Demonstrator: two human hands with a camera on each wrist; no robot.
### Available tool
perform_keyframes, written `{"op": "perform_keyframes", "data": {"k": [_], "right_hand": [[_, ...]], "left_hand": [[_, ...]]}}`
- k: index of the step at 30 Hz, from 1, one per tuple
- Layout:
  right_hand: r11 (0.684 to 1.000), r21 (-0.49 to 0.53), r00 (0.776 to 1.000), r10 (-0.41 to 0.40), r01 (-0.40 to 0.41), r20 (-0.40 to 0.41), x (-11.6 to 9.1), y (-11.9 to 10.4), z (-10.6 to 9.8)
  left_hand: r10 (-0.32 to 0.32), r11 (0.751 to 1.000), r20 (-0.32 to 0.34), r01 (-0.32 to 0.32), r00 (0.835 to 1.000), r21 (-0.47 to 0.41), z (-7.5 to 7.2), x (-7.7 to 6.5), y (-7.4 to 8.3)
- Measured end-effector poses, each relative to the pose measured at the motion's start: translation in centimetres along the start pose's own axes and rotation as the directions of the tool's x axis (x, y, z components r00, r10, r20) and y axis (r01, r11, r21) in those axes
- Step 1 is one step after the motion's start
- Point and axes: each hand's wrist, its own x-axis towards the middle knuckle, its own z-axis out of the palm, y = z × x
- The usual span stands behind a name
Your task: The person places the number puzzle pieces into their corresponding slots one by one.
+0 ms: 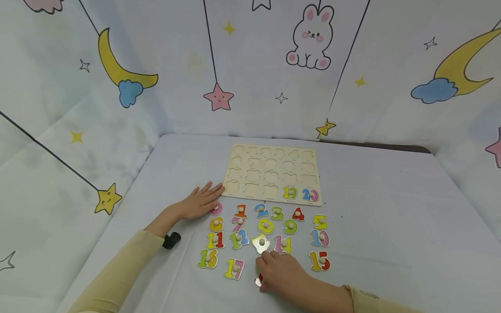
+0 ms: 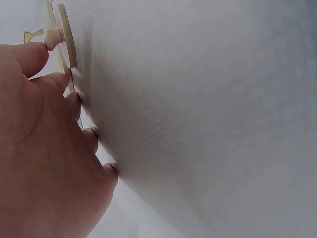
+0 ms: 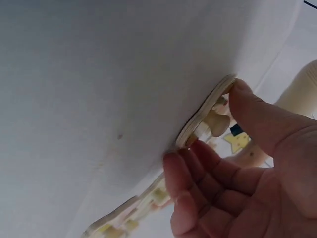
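My right hand (image 1: 285,273) pinches a wooden number puzzle piece (image 1: 258,281) by its edges, low over the table. Mostly hidden from above, this piece shows some red; the right wrist view shows its round knob (image 3: 217,123) between thumb and fingers. My left hand (image 1: 198,202) lies with spread fingers by the lower left corner of the wooden puzzle board (image 1: 260,201). Its thumb is at the pink 0 piece (image 1: 215,209), close to the knob (image 2: 53,37) in the left wrist view. Pieces 19 (image 1: 290,193) and 20 (image 1: 310,195) sit in the board's bottom row.
Several knobbed number pieces lie in rough rows below the board, among them 17 (image 1: 234,269), 15 (image 1: 319,261), 14 (image 1: 282,244) and a glare-covered piece (image 1: 261,243). A black object (image 1: 171,240) lies beside the left forearm. Patterned cloth (image 1: 250,65) hangs behind the table.
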Motion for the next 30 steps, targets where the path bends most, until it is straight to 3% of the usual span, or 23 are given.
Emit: {"op": "perform_keyframes", "data": {"k": [4, 13, 16, 21, 25, 30], "right_hand": [[0.999, 0.029, 0.998, 0.037, -0.038, 0.046, 0.2, -0.6, -0.2], [0.97, 0.242, 0.997, -0.018, -0.002, 0.08, 0.0, -0.4, -0.1], [0.936, 0.351, 0.999, -0.003, -0.015, 0.051, 0.0, 0.6, -0.4], [0.846, 0.531, 0.995, 0.083, -0.041, -0.057, 0.1, 3.7, -1.8], [0.803, 0.592, 0.983, 0.157, -0.07, -0.097, 0.4, 6.7, -2.7], [0.767, 0.638, 0.979, 0.175, -0.071, -0.101, 1.2, 9.7, -3.3]], "left_hand": [[0.0, 1.0, -0.003, 0.0, 1.0, -0.003, 0.0, -0.1, 0.0], [-0.002, 1.0, -0.012, 0.002, 1.0, 0.003, 0.0, 0.0, 0.1], [-0.005, 1.0, -0.006, 0.005, 1.0, 0.001, 0.0, 0.0, 0.2], [-0.017, 1.0, 0.006, 0.017, 1.0, -0.003, -0.1, 0.0, 0.2], [-0.016, 1.0, 0.004, 0.016, 1.0, -0.005, -0.2, 0.0, 0.2], [-0.019, 1.0, 0.002, 0.019, 1.0, -0.003, -0.1, 0.1, 0.1]]}}
